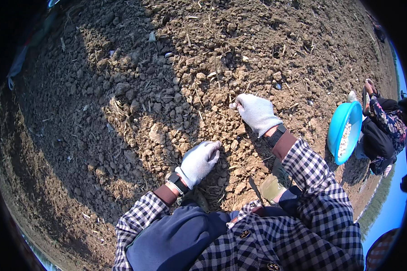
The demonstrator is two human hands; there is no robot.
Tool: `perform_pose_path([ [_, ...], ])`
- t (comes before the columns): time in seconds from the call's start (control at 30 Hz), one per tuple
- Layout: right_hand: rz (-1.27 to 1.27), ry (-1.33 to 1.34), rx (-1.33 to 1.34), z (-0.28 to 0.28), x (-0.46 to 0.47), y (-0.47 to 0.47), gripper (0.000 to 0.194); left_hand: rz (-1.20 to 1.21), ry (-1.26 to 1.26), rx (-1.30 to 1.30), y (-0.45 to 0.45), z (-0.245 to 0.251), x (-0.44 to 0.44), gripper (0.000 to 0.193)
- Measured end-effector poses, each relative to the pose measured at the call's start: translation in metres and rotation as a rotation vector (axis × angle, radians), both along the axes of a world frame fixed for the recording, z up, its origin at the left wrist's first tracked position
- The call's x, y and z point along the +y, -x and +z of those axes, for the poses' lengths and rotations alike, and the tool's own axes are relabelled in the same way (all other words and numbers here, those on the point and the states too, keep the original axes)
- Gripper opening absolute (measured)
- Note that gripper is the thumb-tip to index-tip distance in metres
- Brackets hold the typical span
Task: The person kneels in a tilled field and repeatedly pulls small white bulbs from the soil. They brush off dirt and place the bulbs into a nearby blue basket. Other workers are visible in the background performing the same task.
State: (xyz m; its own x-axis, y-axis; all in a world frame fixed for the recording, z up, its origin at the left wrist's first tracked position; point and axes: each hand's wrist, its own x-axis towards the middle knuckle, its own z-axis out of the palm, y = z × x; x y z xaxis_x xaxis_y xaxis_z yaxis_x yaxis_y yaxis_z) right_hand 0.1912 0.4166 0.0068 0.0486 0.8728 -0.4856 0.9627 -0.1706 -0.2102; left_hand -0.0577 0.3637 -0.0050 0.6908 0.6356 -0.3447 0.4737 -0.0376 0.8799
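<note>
My left hand [200,164], in a whitish knit glove, hovers low over or rests on cloddy brown soil [237,145] before my body. Its fingers are curled together, and their inner side is hidden. Farther out and to the right is my right hand [256,113], gloved the same way. Thumb and fingertips come together close to the ground; whether anything is pinched there cannot be made out. Small pale pieces, perhaps garlic cloves, lie on the soil, among them one piece [169,54] at the upper middle and another [278,86] right of my right hand.
A turquoise plastic basin [334,132] with many whitish clove-like pieces [345,139] stands at the right. Beyond it another person [383,132] in a floral top sits or crouches low. My shoe [271,188] is below my right forearm. Dry straw [117,106] lies among the clods.
</note>
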Motion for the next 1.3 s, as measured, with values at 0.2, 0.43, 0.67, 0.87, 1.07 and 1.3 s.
perform_pose_path([
  [0.2,0.015,0.197,-0.023,0.004,0.013,0.005,0.028,-0.027,-0.025,0.038,-0.002,-0.003,0.0,0.024],
  [0.43,0.244,0.162,-0.163,-0.003,0.019,0.013,0.017,-0.012,0.031,0.051,0.0,0.004,0.003,0.026],
  [0.67,0.366,0.133,-0.061,0.003,0.024,0.0,0.014,-0.045,-0.009,0.04,0.003,-0.003,0.001,0.028],
  [0.87,0.129,-0.023,0.236,0.003,0.007,-0.02,0.019,-0.051,-0.046,0.028,0.004,-0.008,-0.002,0.026],
  [1.07,0.066,-0.108,0.045,0.003,0.003,-0.016,0.015,-0.049,-0.029,0.046,0.002,-0.003,0.001,0.025],
  [1.3,0.291,-0.028,-0.051,-0.006,0.013,-0.007,0.015,-0.034,-0.033,0.044,0.004,-0.004,0.0,0.025],
])
